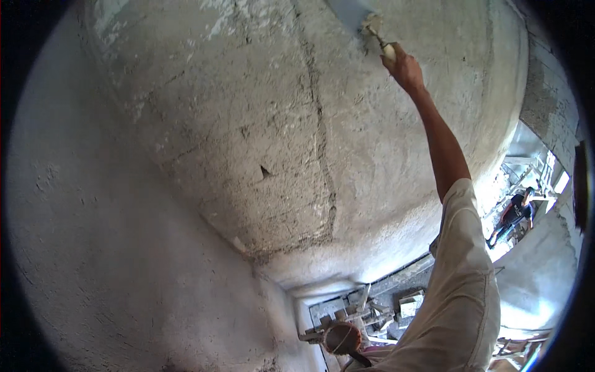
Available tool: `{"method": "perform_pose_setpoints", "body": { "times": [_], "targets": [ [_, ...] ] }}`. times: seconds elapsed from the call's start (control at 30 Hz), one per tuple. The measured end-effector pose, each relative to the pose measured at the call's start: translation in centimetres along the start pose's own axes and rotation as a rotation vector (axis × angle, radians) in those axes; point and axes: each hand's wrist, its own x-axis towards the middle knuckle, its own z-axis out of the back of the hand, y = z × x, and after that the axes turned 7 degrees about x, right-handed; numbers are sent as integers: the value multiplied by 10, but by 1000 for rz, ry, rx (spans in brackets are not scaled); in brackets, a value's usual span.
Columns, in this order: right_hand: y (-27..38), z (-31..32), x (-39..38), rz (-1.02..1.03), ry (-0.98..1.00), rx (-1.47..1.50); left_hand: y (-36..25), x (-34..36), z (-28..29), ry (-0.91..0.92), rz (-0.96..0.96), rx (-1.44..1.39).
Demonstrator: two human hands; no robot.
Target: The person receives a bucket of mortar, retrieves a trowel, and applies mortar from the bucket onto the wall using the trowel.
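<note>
My right hand (406,67) is raised high at the arm's full reach, its fingers closed round the pale handle of a trowel (352,13). The metal blade lies against or very near the wall (396,136), at the upper edge of the view. Wet-looking mortar clings to the blade near its neck. Under the trowel the wall is grey-brown and rough, with a long vertical groove, a small dark hole and a ragged lower edge of plaster. My left hand does not show.
A smoother grey wall (124,248) meets the rough one in a corner at left. Low down is a round, brown-faced object (342,338) with a dark handle. Boards and blocks (372,316) litter the floor far below. Another person (517,214) in dark clothes is at far right.
</note>
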Motion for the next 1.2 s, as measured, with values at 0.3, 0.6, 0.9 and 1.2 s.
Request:
{"method": "perform_pose_setpoints", "body": {
  "times": [0.3, 0.6, 0.9, 1.2],
  "targets": [
    [-87, -54, -260, 284, 936, -440, 7, 17, 16, -47, 55, -59],
    [2, 10, -6, 60, -15, -118, -3, 21, 13, -107, 78, -71],
    [-21, -2, -101, 170, 144, -216, -3, 40, 28, -158, 48, 19],
    [-55, -65, -220, 384, 719, -447, 15, 29, 32, -169, 60, 6]
  ]
}}
